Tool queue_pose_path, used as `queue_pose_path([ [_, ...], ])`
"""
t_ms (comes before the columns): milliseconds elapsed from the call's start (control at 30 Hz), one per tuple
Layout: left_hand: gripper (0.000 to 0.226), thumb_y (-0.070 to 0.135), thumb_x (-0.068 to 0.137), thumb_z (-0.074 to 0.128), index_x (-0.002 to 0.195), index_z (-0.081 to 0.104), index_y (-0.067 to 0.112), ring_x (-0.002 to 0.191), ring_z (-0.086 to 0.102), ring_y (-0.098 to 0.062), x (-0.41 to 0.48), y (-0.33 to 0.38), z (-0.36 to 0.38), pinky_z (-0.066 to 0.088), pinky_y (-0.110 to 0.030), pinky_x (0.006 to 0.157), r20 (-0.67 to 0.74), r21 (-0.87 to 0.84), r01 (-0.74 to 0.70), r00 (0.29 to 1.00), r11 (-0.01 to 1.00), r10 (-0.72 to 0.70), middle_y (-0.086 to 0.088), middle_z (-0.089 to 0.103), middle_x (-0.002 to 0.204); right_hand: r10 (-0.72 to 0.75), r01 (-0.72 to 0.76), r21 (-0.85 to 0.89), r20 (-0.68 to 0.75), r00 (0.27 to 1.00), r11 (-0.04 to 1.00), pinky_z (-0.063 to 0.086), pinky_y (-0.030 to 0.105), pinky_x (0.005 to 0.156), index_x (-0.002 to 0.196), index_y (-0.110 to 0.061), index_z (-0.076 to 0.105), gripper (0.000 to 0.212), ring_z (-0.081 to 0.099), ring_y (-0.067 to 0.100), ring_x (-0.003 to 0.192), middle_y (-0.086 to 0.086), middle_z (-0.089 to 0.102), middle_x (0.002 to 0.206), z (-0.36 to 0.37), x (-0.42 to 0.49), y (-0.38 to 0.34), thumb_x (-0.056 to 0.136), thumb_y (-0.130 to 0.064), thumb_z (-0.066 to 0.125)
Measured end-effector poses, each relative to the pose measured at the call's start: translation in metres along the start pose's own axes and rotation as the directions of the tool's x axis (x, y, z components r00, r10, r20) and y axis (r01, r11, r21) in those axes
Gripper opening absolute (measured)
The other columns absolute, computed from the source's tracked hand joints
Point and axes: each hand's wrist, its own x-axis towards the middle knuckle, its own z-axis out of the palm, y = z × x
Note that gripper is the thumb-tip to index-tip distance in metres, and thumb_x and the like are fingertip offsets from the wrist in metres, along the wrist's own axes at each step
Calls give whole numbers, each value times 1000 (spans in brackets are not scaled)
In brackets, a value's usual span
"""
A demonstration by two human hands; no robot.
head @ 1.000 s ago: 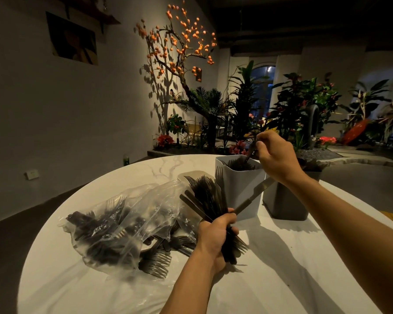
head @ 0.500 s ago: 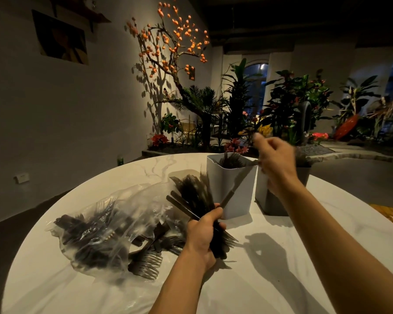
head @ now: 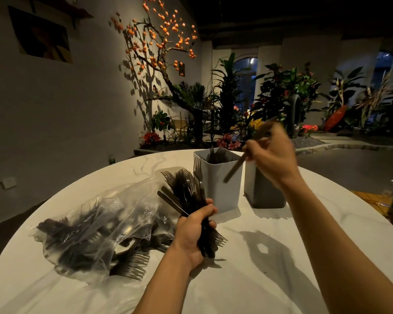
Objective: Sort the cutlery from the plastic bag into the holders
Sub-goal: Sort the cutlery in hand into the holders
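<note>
Right hand [head: 273, 155] pinching one blurred utensil [head: 235, 167] over dark holder [head: 264, 193]: tip upright, drop inside rim; left hand [head: 194, 234] gripping cutlery bundle [head: 186, 189], steady beside white holder [head: 216, 184].

The left hand [head: 192, 234] sits at lower centre, fingers curled tight in a fist-like grip; the right hand [head: 273, 155], blurred, is raised at centre right, fingers pinched.

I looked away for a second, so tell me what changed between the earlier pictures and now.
The right hand drew one dark utensil out of the bundle and lifted it toward the dark holder; its type is blurred. The left hand keeps its grip on the bundle. The bag and the white holder stayed put.
</note>
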Motion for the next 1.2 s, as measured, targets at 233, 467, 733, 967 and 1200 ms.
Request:
queue_pose_path([
  [233, 10, 4, 92, 68, 96, 75, 9, 53, 56, -14, -2, -1, 1, 50, -22, 48, 8, 37, -7, 1000, 999, 6, -9, 67, 82, -351, 152, -483, -355, 866, 862, 59, 46, 61, 134, -13, 38, 41, 63, 24, 62, -2, 60, 77, -44, 12, 27, 99, -12, 59],
  [467, 13, 4, 92, 67, 103, 73, 6, 55, 57, -14, -5, -3, 3, 51, -23, 49, 15, 78, -42, 999, 996, 41, -10, 67, 82, -322, 193, -309, -448, 834, 931, 53, 23, 64, 126, -4, 46, 26, 65, 19, 79, 9, 67, 101, -46, 20, 27, 106, -20, 47],
  [733, 13, 6, 92, 68, 104, 73, 8, 55, 57, -14, -4, -4, 2, 50, -23, 48, 45, 125, -58, 998, 990, 53, -9, 67, 82, -44, -81, -694, -160, 986, 715, 48, 47, 85, 120, -8, 58, 23, 51, 37, 107, 18, 56, 121, -33, 13, 66, 102, -20, 50],
  [967, 21, 15, 85, 72, 106, 73, 10, 56, 57, -13, -5, -3, 2, 50, -24, 52, 78, 135, -65, 995, 989, 55, -7, 65, 82, -293, 59, -733, -195, 936, 678, 44, 47, 92, 143, -10, 42, 53, 44, 38, 122, 17, 50, 135, -30, 14, 47, 92, -12, 58],
  [1200, 21, 22, 78, 75, 97, 73, 14, 53, 52, -12, -8, -2, 4, 44, -22, 49, 113, 90, -44, 993, 995, 34, -3, 60, 76, 91, 37, -868, 94, 991, 495, 18, 62, 117, 156, -26, 26, 55, -3, 34, 154, 2, 15, 167, -19, 3, 42, 105, -36, 43],
])
